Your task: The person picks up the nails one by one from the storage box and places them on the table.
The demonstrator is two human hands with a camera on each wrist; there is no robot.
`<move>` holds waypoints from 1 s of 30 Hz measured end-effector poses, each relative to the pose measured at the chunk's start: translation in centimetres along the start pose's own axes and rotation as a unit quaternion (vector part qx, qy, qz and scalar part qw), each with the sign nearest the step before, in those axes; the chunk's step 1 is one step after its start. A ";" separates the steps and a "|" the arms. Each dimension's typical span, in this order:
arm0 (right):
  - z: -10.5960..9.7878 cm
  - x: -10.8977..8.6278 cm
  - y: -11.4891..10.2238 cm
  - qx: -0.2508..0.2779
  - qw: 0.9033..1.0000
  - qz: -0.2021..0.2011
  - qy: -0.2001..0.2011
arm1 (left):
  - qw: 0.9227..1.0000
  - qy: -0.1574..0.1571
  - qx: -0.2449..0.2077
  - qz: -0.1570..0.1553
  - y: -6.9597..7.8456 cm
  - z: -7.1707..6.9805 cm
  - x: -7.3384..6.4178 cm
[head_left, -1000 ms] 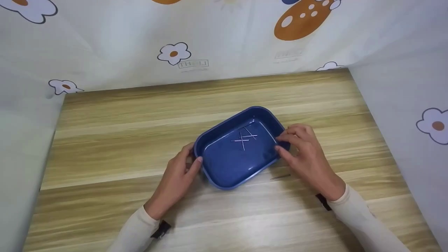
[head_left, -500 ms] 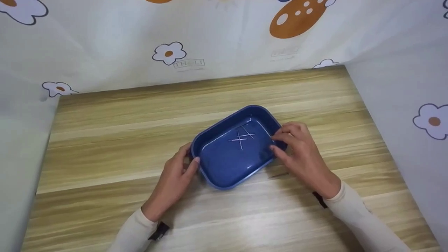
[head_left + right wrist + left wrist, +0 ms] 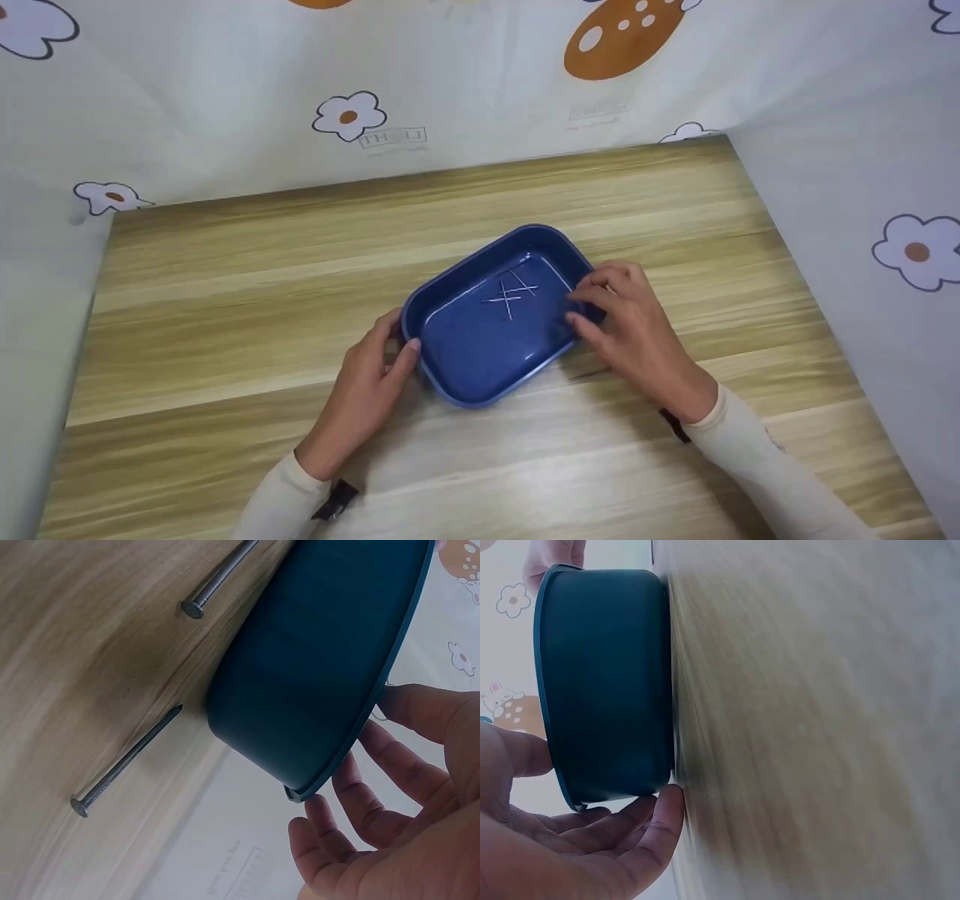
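Note:
A deep blue tray (image 3: 480,352) stands slantwise on the wooden table, with several thin nails (image 3: 508,298) crossing each other on its floor. My left hand (image 3: 367,382) holds the tray's left end, thumb by the rim and the other fingers along the outer wall (image 3: 607,682). At the opposite end, my right hand (image 3: 630,330) holds the rim; its thumb and index finger reach over the edge, a gap between their tips. In the right wrist view, two larger nails (image 3: 127,757) lie on the table beside the tray; the head view shows one thin dark nail (image 3: 591,373) there.
Pale sheets with printed flowers (image 3: 349,116) rise at the back and both sides of the wooden table (image 3: 247,300). Dark straps (image 3: 335,500) show below both wrists, by the light sleeves.
The whole head view has shifted slightly, so the scene appears a little further left. Hands, tray and nails keep nearly the same places relative to each other.

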State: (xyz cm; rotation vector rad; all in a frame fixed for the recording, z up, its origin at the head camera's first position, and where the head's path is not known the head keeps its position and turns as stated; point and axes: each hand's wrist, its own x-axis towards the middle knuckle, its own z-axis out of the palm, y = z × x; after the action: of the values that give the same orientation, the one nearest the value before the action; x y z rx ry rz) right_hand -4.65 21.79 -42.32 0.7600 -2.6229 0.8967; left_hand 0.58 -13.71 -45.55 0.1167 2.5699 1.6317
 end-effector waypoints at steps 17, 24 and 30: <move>1.4 1.7 -0.7 -0.011 0.999 -0.021 -0.032 | 1.000 0.000 -0.006 -0.001 -0.1 -0.1 0.0; 2.3 2.4 -0.9 -0.016 0.998 -0.020 -0.058 | 1.000 0.001 -0.010 -0.005 0.0 -0.1 -0.1; 2.9 2.9 -0.7 -0.041 0.996 -0.030 -0.077 | 1.000 -0.002 -0.009 0.006 0.0 -0.1 0.0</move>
State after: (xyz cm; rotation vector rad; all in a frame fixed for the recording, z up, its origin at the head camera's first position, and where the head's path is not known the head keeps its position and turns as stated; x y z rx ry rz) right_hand -6.90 18.39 -43.06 0.9158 -2.7331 0.7371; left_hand 0.60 -13.81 -45.50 0.1359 2.5550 1.6574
